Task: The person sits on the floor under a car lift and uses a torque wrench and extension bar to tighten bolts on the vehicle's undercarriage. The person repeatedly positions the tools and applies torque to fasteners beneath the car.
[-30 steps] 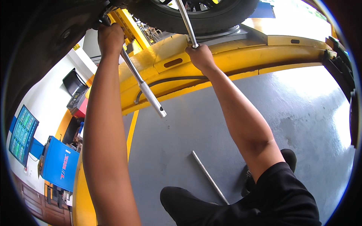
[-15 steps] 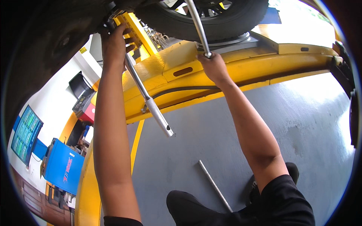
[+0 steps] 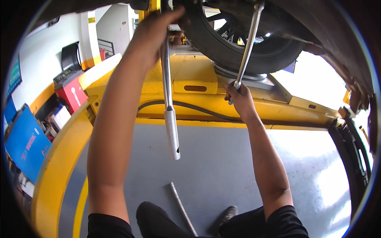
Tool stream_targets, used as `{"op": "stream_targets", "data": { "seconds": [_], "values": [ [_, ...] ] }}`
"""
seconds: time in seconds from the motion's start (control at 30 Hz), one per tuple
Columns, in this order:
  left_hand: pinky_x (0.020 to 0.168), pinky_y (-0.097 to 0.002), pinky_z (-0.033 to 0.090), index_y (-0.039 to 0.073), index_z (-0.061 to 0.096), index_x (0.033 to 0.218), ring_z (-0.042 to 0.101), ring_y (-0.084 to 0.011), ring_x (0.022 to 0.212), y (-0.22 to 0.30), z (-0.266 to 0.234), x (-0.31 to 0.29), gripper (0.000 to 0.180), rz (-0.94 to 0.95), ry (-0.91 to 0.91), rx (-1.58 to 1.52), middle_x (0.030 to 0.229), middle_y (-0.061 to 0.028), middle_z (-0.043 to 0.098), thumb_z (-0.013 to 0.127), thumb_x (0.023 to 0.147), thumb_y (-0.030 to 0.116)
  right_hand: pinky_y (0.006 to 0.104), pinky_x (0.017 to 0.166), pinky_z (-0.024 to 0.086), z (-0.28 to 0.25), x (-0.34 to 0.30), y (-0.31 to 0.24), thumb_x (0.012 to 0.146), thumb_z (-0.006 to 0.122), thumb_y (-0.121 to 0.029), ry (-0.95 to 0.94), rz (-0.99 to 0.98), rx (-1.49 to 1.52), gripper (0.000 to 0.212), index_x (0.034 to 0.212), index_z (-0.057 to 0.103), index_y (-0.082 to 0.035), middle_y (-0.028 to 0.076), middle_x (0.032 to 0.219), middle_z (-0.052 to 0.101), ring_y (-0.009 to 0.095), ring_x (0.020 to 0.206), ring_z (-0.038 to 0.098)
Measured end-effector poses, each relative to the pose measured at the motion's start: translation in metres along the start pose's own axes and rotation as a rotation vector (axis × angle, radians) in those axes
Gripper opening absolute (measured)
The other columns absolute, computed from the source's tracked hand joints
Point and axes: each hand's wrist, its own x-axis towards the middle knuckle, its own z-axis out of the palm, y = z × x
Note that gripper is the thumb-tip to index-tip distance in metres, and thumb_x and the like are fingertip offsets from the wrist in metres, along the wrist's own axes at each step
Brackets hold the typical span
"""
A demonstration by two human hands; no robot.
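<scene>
A breaker bar (image 3: 167, 87) with a knurled handle hangs down from the dark underside of the raised vehicle. My left hand (image 3: 152, 35) is at its upper part, fingers loosely around the shaft and one digit stretched to the upper right; this area is dim and slightly blurred. My right hand (image 3: 240, 100) grips the lower end of a long chrome wrench (image 3: 250, 45), its tip poking out below my fist. The wrench slants up in front of the tyre (image 3: 274, 59). What the upper ends of both tools sit on is hidden or too dark to make out.
A yellow lift runway (image 3: 234, 107) crosses ahead, with a black hose (image 3: 186, 104) along its side. The wheel rests on a round turning plate (image 3: 254, 76). A metal pipe (image 3: 182, 208) lies on the grey floor by my legs. Blue (image 3: 27, 141) and red (image 3: 71, 93) cabinets stand left.
My view has turned, so the runway sits more level. Both tools now appear steeper, the wrench leaning the other way. My left hand shows further right and higher in the picture.
</scene>
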Motion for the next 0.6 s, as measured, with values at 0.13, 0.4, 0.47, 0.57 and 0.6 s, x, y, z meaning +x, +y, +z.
{"op": "stream_targets", "data": {
  "seconds": [0.13,0.4,0.47,0.57,0.6],
  "values": [
    [0.064,-0.0260,0.054,-0.001,0.049,0.143,0.064,-0.0141,0.073,-0.025,-0.005,-0.131,0.058,-0.240,0.022,-0.121,0.105,-0.0126,0.066,0.071,0.096,0.026,0.0305,0.068,0.048,-0.001,0.020,-0.008,0.100,0.066,-0.029,-0.130,-0.084,0.047,0.026,0.096,0.062,-0.003,0.005,0.076,0.062,0.015,0.070,0.060],
    [0.051,-0.0207,0.046,0.003,0.048,0.138,0.053,-0.0036,0.059,-0.035,-0.001,-0.201,0.037,-0.291,-0.040,-0.217,0.080,-0.0007,0.056,0.055,0.108,0.023,0.0326,0.069,0.049,-0.003,0.039,-0.042,0.104,0.058,-0.032,-0.228,-0.036,0.327,0.027,0.094,0.061,-0.007,0.003,0.074,0.056,0.016,0.069,0.058],
    [0.046,-0.0211,0.043,0.004,0.051,0.132,0.049,-0.0026,0.053,-0.025,-0.003,-0.198,0.032,-0.299,-0.034,-0.285,0.077,0.0010,0.054,0.058,0.107,0.023,0.0329,0.067,0.048,-0.004,0.044,-0.044,0.106,0.056,-0.031,-0.223,-0.015,0.356,0.026,0.093,0.059,-0.008,0.002,0.071,0.053,0.015,0.065,0.055],
    [0.042,-0.0222,0.041,0.002,0.053,0.127,0.048,-0.0024,0.048,-0.003,-0.014,-0.182,0.034,-0.297,-0.014,-0.286,0.072,-0.0001,0.056,0.060,0.105,0.027,0.0325,0.062,0.045,-0.004,0.053,-0.043,0.105,0.058,-0.028,-0.257,-0.013,0.373,0.022,0.093,0.058,-0.009,-0.001,0.066,0.048,0.013,0.057,0.049],
    [0.042,-0.0209,0.040,0.003,0.058,0.125,0.047,-0.0022,0.047,-0.004,-0.014,-0.166,0.037,-0.215,-0.015,-0.238,0.074,0.0000,0.057,0.064,0.103,0.032,0.0325,0.062,0.046,-0.008,0.052,-0.043,0.105,0.059,-0.027,-0.223,-0.017,0.371,0.021,0.093,0.058,-0.009,-0.001,0.066,0.048,0.013,0.057,0.049]
  ]
}}
